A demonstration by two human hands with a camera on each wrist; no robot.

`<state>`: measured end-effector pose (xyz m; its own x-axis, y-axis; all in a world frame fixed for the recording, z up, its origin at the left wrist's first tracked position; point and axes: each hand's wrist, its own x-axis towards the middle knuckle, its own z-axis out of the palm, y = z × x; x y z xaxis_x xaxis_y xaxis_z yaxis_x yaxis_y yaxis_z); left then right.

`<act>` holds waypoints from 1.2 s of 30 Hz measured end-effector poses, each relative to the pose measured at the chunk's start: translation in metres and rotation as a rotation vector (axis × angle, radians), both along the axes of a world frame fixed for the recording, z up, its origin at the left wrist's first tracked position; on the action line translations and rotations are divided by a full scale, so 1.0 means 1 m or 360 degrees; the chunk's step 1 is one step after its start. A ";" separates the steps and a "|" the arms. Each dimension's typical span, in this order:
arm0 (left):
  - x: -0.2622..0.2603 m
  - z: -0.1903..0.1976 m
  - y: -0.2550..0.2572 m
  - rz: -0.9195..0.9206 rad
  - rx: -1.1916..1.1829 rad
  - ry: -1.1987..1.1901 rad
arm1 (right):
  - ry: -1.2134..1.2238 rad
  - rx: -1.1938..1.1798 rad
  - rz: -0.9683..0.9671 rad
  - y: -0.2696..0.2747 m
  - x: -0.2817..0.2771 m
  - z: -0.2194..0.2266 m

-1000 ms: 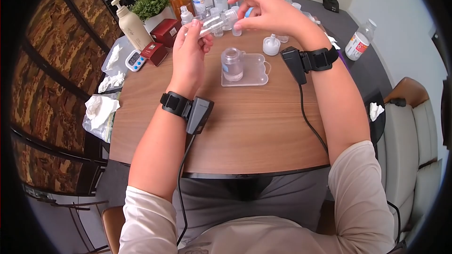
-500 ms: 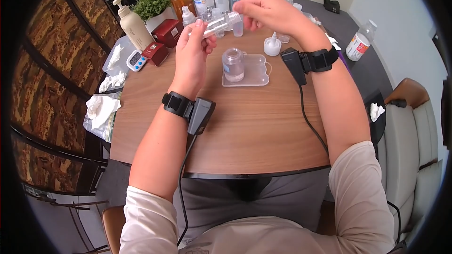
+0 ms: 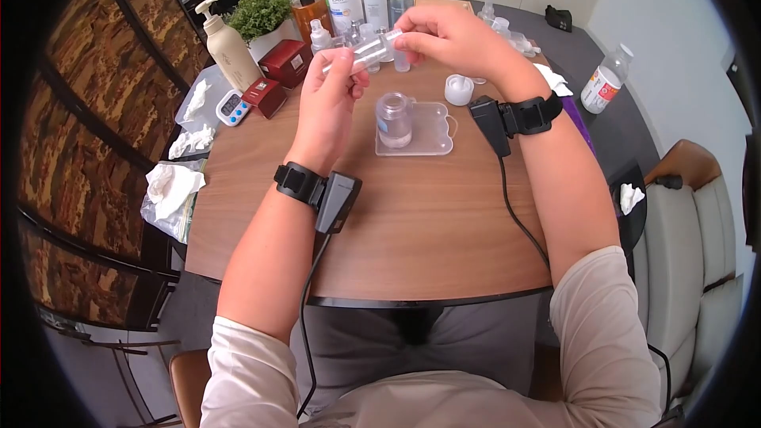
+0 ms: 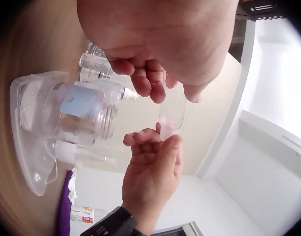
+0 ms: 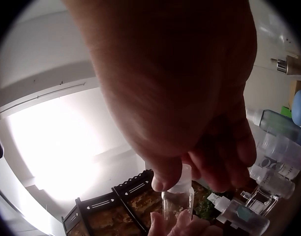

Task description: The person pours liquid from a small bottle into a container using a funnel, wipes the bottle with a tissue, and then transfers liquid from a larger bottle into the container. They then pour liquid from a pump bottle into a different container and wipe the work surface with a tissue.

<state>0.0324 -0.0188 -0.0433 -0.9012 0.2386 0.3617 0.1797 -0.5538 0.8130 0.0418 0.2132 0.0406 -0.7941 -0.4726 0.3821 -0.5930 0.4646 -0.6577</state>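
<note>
Both raised hands (image 3: 326,101) (image 3: 453,38) hold a tilted bottle (image 3: 369,53).

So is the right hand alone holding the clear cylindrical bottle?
No, the left hand grips the bottle while the right hand pinches its end.

The held bottle (image 3: 368,52) looks like clear, glossy plastic; the jar (image 3: 394,122), shiny and see-through too, could be plastic or glass from here. I see a cloudy plastic tray (image 3: 433,135), a smooth, wood-grained table (image 3: 420,226), crumpled matt paper tissue (image 3: 173,190), soft cloth sleeves (image 3: 598,305).
</note>
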 end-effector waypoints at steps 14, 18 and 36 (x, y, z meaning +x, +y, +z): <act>0.005 0.001 -0.002 0.0895 -0.1274 0.1013 | -0.0375 -0.0201 0.0062 0.010 -0.016 -0.019; 0.004 0.001 0.001 0.0944 -0.1265 0.0949 | -0.0181 -0.0181 0.0027 0.008 -0.018 -0.019; -0.041 -0.044 -0.019 0.0859 -0.1824 0.0425 | 0.0270 -0.0277 -0.0256 0.005 -0.010 -0.008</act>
<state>-0.0087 -0.0382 -0.0869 -0.9120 0.1614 0.3771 0.3905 0.6233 0.6775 0.0316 0.2179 0.0323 -0.7716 -0.2615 0.5799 -0.6289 0.4507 -0.6336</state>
